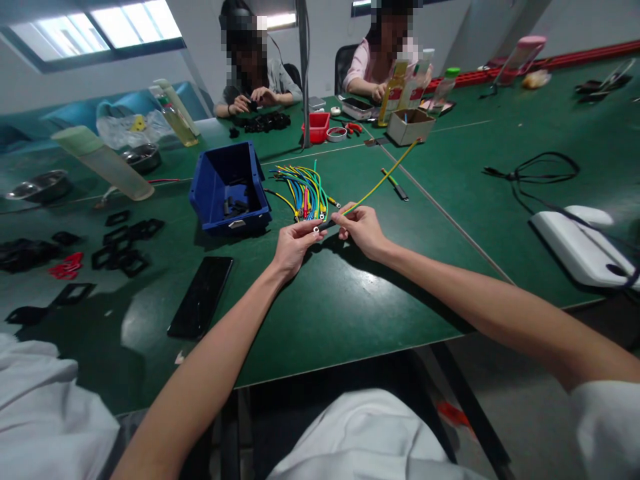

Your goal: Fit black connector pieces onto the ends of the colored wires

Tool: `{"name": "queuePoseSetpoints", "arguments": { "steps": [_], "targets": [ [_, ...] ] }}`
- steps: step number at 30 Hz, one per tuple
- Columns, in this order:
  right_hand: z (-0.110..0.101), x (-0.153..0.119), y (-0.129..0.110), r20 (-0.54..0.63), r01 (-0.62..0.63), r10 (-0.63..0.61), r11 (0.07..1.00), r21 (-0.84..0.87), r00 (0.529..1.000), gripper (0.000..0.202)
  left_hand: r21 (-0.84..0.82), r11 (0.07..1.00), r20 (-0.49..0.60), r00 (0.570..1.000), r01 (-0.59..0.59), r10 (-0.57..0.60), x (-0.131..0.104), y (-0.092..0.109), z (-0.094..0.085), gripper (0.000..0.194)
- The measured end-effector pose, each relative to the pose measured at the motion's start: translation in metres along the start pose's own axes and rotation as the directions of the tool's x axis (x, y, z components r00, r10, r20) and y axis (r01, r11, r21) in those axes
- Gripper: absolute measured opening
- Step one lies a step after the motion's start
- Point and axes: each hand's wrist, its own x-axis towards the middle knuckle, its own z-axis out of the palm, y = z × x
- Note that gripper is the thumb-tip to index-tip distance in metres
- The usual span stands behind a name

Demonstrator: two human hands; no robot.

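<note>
A yellow-green wire (384, 177) rises from between my hands toward the upper right. At its near end are a ring terminal (317, 229) and a short black sleeve (328, 225). My left hand (293, 248) pinches this terminal end between thumb and fingers. Close beside it, my right hand (366, 232) is closed on the wire just behind the sleeve. Just beyond my hands lies a bundle of cut wires (305, 190) in yellow, green, blue and red, with ring terminals at the near ends. A blue bin (205, 193) to the left holds several black sleeves (236, 205).
A black phone (201, 297) lies left of my left forearm. Black frames (125, 240) and red pieces (67, 267) are farther left. A short wire with a black sleeve (396, 185) and a cardboard box (410, 130) are beyond my right hand. Two people sit across the table.
</note>
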Motion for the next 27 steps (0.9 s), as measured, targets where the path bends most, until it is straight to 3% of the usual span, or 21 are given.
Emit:
{"name": "queuePoseSetpoints", "arguments": {
  "steps": [27],
  "targets": [
    [-0.002, 0.0024, 0.0042, 0.026, -0.004, 0.002, 0.998, 0.058, 1.0, 0.045, 0.017, 1.0, 0.015, 1.0, 0.004, -0.004, 0.0003, -0.001, -0.0014, 0.037]
  ]
}}
